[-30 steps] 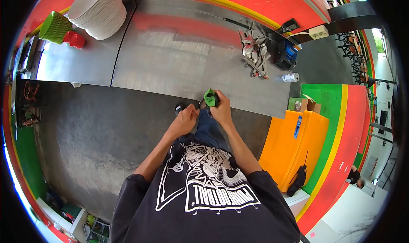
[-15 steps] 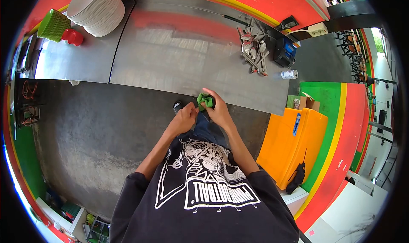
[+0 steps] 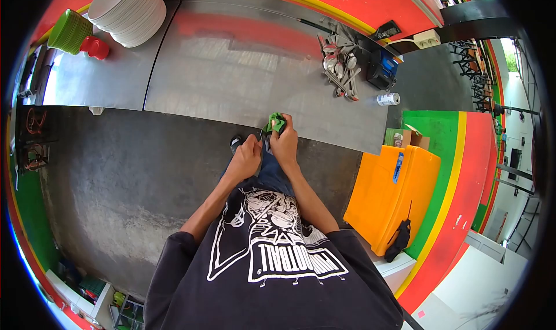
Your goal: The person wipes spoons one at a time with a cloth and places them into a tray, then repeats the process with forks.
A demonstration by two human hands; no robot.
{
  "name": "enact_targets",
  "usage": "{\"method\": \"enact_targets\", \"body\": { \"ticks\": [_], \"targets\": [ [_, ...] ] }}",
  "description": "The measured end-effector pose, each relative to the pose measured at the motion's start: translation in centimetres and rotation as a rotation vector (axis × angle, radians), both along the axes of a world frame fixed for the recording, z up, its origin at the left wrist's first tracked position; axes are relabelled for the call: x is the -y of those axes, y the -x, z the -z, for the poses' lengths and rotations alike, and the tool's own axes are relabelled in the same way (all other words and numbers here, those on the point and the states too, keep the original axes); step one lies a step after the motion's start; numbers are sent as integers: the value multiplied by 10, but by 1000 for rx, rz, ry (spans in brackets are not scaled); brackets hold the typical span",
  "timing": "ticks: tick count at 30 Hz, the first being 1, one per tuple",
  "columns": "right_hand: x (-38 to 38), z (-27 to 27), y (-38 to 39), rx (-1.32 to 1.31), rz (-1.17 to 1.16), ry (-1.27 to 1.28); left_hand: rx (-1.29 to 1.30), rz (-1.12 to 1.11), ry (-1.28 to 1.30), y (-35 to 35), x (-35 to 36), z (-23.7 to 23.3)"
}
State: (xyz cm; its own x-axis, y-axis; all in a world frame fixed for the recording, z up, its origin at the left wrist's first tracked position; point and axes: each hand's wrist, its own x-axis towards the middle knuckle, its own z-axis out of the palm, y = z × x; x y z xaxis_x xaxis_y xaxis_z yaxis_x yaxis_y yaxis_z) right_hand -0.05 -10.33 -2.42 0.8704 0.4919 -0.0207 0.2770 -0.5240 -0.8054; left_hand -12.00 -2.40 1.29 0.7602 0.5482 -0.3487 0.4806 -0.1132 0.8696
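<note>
My right hand [image 3: 285, 142] is closed around a bunched green cloth [image 3: 273, 123], which has a dark part hanging below it. Just to its left, my left hand [image 3: 245, 156] is closed in a pinch; whatever its fingers grip, if anything, is too small or hidden to name. Both hands are in front of my body, by the near edge of the steel table [image 3: 231, 87]. Farther back on the right of that table lies a pile of spoons and forks [image 3: 340, 66].
A can [image 3: 388, 99] and a blue-and-black box [image 3: 383, 69] are at the table's right end. White plates [image 3: 130, 17], green dishes [image 3: 70, 33] and a red container [image 3: 95, 48] stand at the far left. An orange box [image 3: 388, 197] is to my right.
My right hand and the green cloth have moved slightly up and left, the hand turning over the cloth. My left hand has shifted a little left. The whole view has shifted slightly.
</note>
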Motion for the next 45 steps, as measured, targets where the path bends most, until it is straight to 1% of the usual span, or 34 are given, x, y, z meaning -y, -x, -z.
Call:
{"method": "enact_targets", "body": {
  "ticks": [3,4,5,7,8,11,12,15,18,19,22,26,29,30,32,34,36,37,39,40,42,43,45],
  "targets": [
    [0,-2,-19,-123,252,-51,-10,-41,125,6,2,4],
    [7,6,-33,-56,276,-172,-9,-41,156,7,2,0],
    [19,13,-43,-195,222,-248,-9,-42,186,10,0,-6],
    [34,-8,-55,-473,112,-395,-12,-52,213,11,-1,-7],
    [42,-21,-57,-646,19,-398,-16,-58,212,11,0,-2],
    [42,-52,-37,-460,-180,-293,44,-8,158,5,8,-1],
    [45,-47,-32,-423,-250,-235,77,21,128,3,10,-2],
    [41,-39,-18,-235,-317,-107,190,62,-8,-2,20,6],
    [40,-34,-19,-201,-243,15,108,104,63,1,16,0],
    [41,-33,-17,-185,-220,69,123,98,51,2,16,1],
    [33,-21,-11,-41,-155,25,172,76,14,1,14,6],
    [11,-20,-2,-13,40,-64,192,-2,-24,-4,14,8],
    [-5,-26,0,-63,103,-126,179,-71,-39,-6,10,2],
    [-7,-23,-3,-41,119,-139,174,-91,-39,-6,9,-1],
    [-6,-8,-17,2,148,-168,133,-105,74,0,3,-7],
    [3,1,-44,4,298,-208,114,-133,143,6,0,-12],
    [18,-2,-66,-184,347,-369,113,-182,169,13,-2,-15],
    [23,-13,-68,-278,377,-396,116,-202,214,15,-4,-18],
    [36,-38,-70,-586,207,-606,124,-233,310,15,-4,-23],
    [36,-53,-63,-591,144,-560,140,-228,309,14,-3,-22],
    [32,-60,-49,-601,52,-500,178,-207,303,10,4,-20],
    [28,-60,-40,-602,11,-473,198,-178,244,7,9,-18],
    [15,-42,-21,-473,-84,-412,242,-110,119,3,18,-12]
  ]
}}
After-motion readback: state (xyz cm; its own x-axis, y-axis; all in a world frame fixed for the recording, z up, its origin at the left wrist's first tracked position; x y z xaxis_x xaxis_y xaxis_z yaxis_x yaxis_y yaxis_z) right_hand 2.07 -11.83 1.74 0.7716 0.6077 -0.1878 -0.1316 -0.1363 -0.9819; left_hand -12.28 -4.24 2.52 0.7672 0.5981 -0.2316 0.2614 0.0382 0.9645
